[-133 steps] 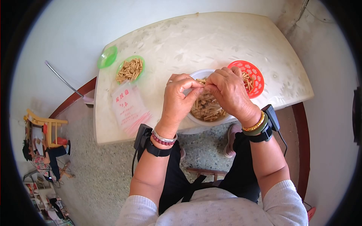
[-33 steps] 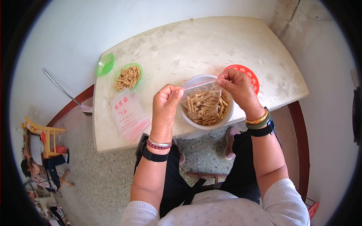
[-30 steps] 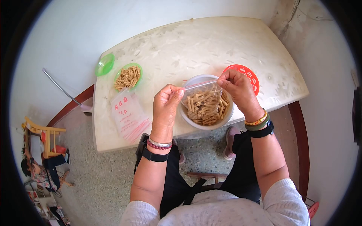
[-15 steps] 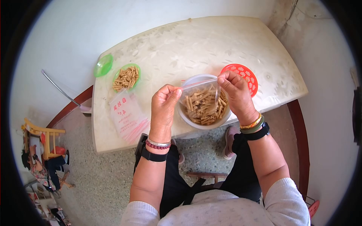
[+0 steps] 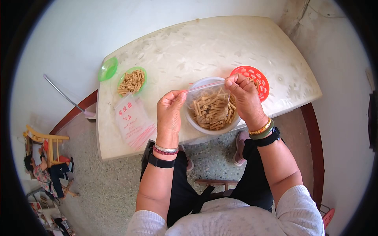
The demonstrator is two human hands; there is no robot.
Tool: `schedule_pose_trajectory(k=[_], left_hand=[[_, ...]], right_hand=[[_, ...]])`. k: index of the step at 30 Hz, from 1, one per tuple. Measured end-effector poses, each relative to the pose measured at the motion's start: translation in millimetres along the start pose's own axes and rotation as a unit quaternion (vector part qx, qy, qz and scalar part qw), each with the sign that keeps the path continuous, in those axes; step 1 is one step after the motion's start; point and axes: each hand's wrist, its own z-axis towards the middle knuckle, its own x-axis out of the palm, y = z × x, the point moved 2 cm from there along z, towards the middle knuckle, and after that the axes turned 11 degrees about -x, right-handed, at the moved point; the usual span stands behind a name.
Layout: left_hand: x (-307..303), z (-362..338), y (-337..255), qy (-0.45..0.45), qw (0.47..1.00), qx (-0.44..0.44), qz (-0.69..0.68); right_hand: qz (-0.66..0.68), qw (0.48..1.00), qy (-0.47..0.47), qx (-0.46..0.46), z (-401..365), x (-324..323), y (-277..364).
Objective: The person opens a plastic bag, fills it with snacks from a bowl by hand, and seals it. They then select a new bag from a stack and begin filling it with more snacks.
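The right hand [image 5: 246, 96] hides part of the red basket [image 5: 250, 71], and the lower edge of the clear bag [image 5: 206, 86] is hard to make out against brown sticks [image 5: 214, 118] in the white bowl [image 5: 190, 121]. Both hands reach in from the near side, apart, the left hand [image 5: 169, 112] slightly nearer. Each grip pinches one end of the bag's top edge, stretching it over the bowl at the counter's [image 5: 177, 51] near side.

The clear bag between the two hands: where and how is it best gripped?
Probably by both ends of its red-lined top edge, one hand from each side, as the left hand and right hand hold it: this edge is stretched nearly straight.
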Motion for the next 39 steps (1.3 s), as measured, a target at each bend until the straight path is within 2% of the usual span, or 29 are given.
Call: schedule_pose_trajectory(k=[3, 5, 9, 11, 15, 18, 20, 24, 26, 27, 28, 29, 30, 32, 33, 35, 39], left_hand=[[-1.6, 0.2, 1.5, 0.002, 0.999, 0.017, 0.028], [-0.8, -1.2, 0.4, 0.005, 0.996, 0.068, 0.052], [0.6, -5.3, -3.2, -0.023, 0.998, 0.028, 0.045], [1.3, -5.4, -2.0, -0.046, 0.999, -0.005, -0.007], [0.3, -3.8, 0.0, -0.067, 0.998, -0.008, -0.008], [-7.9, 0.6, 5.6, -0.046, 0.999, -0.004, -0.018], [-8.8, 1.2, 6.3, 0.005, 0.999, 0.035, -0.028], [-5.6, -3.1, 1.9, 0.007, 0.999, 0.026, -0.026], [-1.6, -5.8, -8.5, -0.050, 0.997, 0.026, 0.057], [5.3, -7.1, -16.0, -0.050, 0.997, 0.027, 0.058], [16.4, -11.1, -30.2, -0.101, 0.963, 0.163, 0.189], [27.9, -16.7, -41.9, -0.147, 0.891, 0.293, 0.313], [34.5, -19.7, -47.1, -0.146, 0.892, 0.292, 0.313], [52.0, -26.9, -52.6, -0.112, 0.763, 0.344, 0.536], [58.2, -28.8, -53.6, -0.113, 0.764, 0.343, 0.535], [73.0, -31.3, -52.3, -0.090, 0.725, 0.340, 0.592], [75.5, -24.8, -43.8, -0.090, 0.722, 0.331, 0.601]], right_hand=[[0.010, 1.000, -0.002, -0.005, 0.0, 1.8, -2.0], [0.009, 1.000, -0.006, -0.007, -0.9, 3.8, -1.9], [0.003, 1.000, -0.002, -0.017, -0.9, 4.7, -1.6], [-0.004, 1.000, 0.002, -0.016, -0.7, 4.5, -1.2], [-0.021, 1.000, 0.003, -0.005, -0.3, 4.5, -0.6], [-0.018, 1.000, 0.000, -0.006, -0.4, 4.5, -2.2], [-0.012, 1.000, -0.005, -0.006, 0.4, 3.0, -3.7], [-0.033, 0.999, 0.015, -0.012, 0.4, 2.9, -3.1], [-0.031, 0.999, 0.015, -0.011, 0.9, 5.8, 1.3], [-0.063, 0.997, 0.031, -0.019, 0.4, 7.0, 3.3], [-0.096, 0.994, 0.047, -0.027, -0.1, 8.1, 4.2], [-0.096, 0.994, 0.045, -0.027, -0.3, 9.6, 3.7], [-0.095, 0.993, 0.052, -0.041, -1.0, 12.4, 3.1], [-0.096, 0.992, 0.058, -0.054, -3.5, 16.9, 1.9], [-0.105, 0.991, 0.057, -0.060, -4.9, 19.1, 2.2], [-0.113, 0.990, 0.059, -0.067, -6.4, 21.1, 2.1], [-0.152, 0.981, 0.077, -0.096, -7.3, 25.0, 1.9]])
